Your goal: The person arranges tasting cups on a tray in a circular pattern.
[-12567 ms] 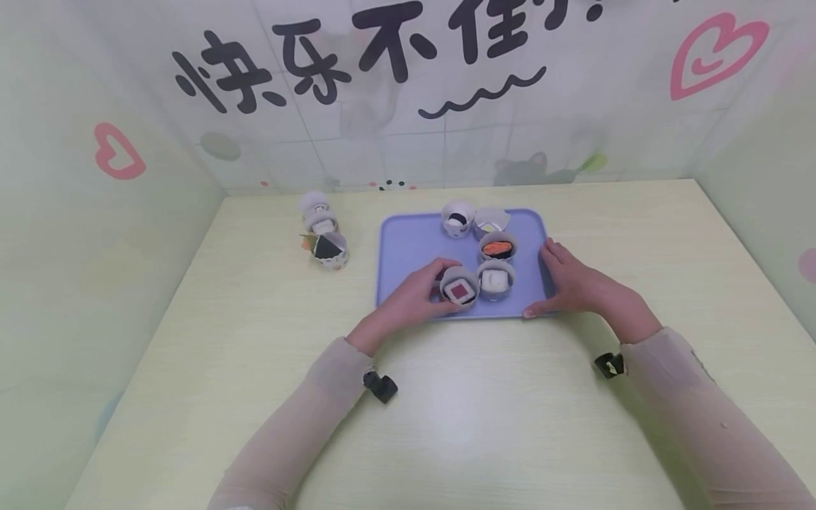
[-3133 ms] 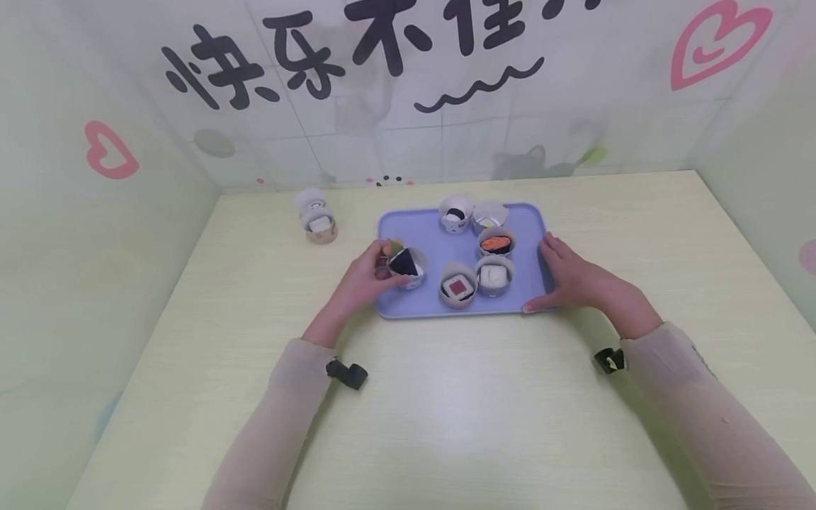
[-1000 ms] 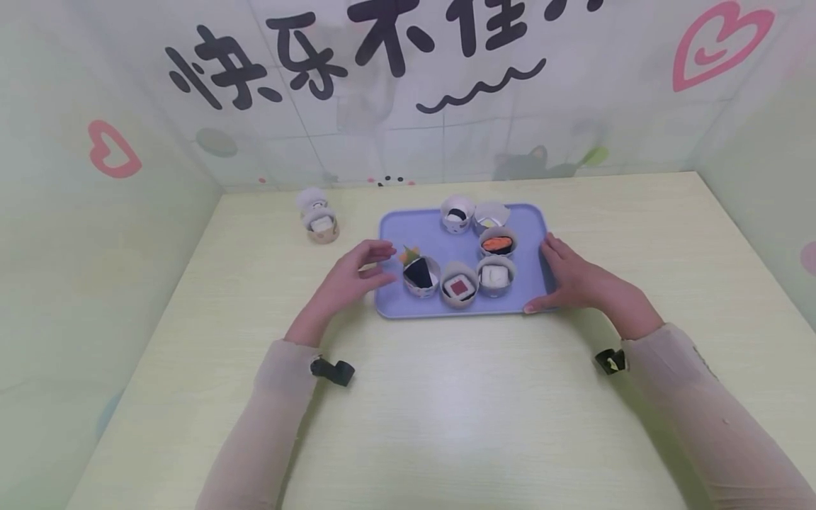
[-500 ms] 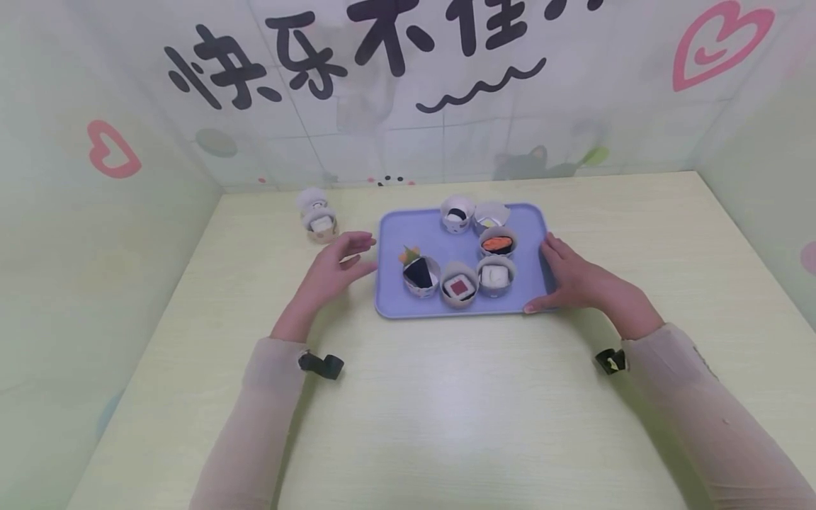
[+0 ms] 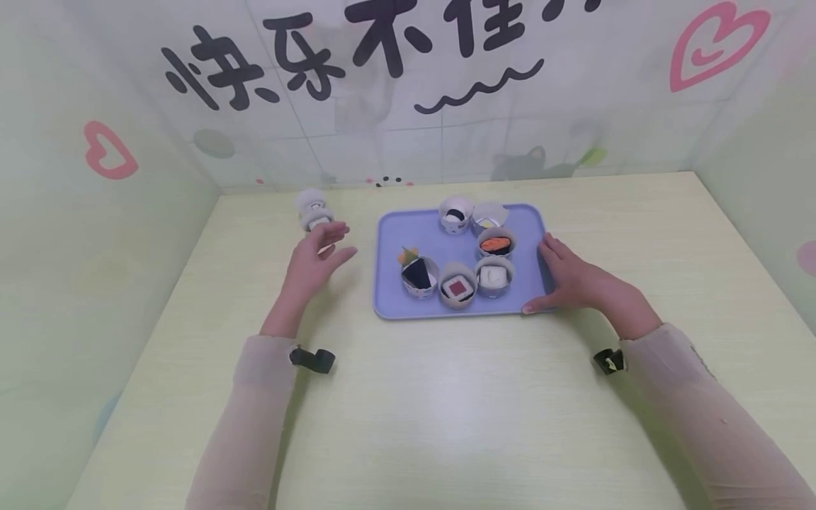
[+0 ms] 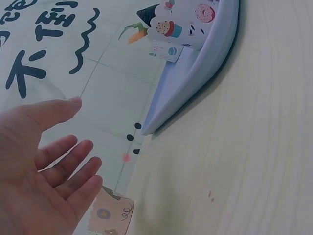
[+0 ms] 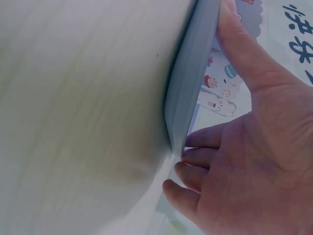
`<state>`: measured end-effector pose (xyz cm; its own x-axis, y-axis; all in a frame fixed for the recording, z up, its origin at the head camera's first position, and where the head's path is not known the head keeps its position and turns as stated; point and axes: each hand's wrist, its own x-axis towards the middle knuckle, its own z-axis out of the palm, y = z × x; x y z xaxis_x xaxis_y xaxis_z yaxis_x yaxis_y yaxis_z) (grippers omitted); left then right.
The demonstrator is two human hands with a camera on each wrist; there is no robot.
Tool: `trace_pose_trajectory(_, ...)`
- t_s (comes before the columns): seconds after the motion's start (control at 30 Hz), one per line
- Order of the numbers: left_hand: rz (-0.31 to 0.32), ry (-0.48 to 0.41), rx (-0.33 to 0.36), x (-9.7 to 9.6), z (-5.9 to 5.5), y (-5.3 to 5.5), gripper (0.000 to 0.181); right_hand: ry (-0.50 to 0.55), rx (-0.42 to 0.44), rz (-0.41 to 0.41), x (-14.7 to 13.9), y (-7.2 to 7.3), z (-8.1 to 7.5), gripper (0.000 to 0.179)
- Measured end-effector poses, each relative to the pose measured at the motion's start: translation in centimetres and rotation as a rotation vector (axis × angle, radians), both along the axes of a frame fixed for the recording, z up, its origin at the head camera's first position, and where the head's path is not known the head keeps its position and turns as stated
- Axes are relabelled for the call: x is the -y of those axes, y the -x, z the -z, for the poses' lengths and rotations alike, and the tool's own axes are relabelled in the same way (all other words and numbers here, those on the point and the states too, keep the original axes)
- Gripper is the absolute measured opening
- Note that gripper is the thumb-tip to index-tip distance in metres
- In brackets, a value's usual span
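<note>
My left hand (image 5: 309,265) hovers over the table with fingers loosely bent and thumb spread, holding nothing. Its fingers partly cover a brown paper cup (image 6: 110,213) with a white piece inside; whether they touch is unclear. Another white-rimmed cup (image 5: 310,199) stands just behind. At the blue tray's (image 5: 389,312) near right corner, my right hand (image 5: 583,283) holds the rim between thumb and fingers. Along the tray's front stand cups with a black triangular rice ball (image 5: 417,273), a roll with a red centre (image 5: 458,287) and a white piece (image 5: 494,277).
Farther back on the tray are an orange-topped sushi cup (image 5: 496,245), a cup with black and white filling (image 5: 455,215) and one with yellow (image 5: 489,221). A printed wall (image 5: 382,156) closes off the table's (image 5: 433,397) back edge.
Earlier the left hand set the roll cup, then the rice ball cup, onto the tray. It has since let go and moved left toward the two cups. The right hand has stayed put.
</note>
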<state>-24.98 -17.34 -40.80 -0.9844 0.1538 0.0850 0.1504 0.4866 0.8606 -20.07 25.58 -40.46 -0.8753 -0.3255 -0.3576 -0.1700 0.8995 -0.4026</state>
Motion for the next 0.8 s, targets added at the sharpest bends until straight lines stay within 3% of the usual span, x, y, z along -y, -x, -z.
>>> trace_pose_trajectory(0.27,-0.141,-0.063,-0.012,0.7,-0.1,0.2,0.052,0.005,-0.006,-0.002,0.0,0.0,0.0,0.132)
trace_pose_trajectory(0.63,-0.293,-0.081,0.012,1.1,0.0,0.5,0.054,0.013,-0.014,-0.005,-0.1,-0.1,0.0,0.131)
trace_pose_trajectory(0.8,-0.335,-0.09,0.015,1.1,0.0,0.6,0.057,0.009,-0.015,-0.003,0.0,-0.1,0.0,0.132)
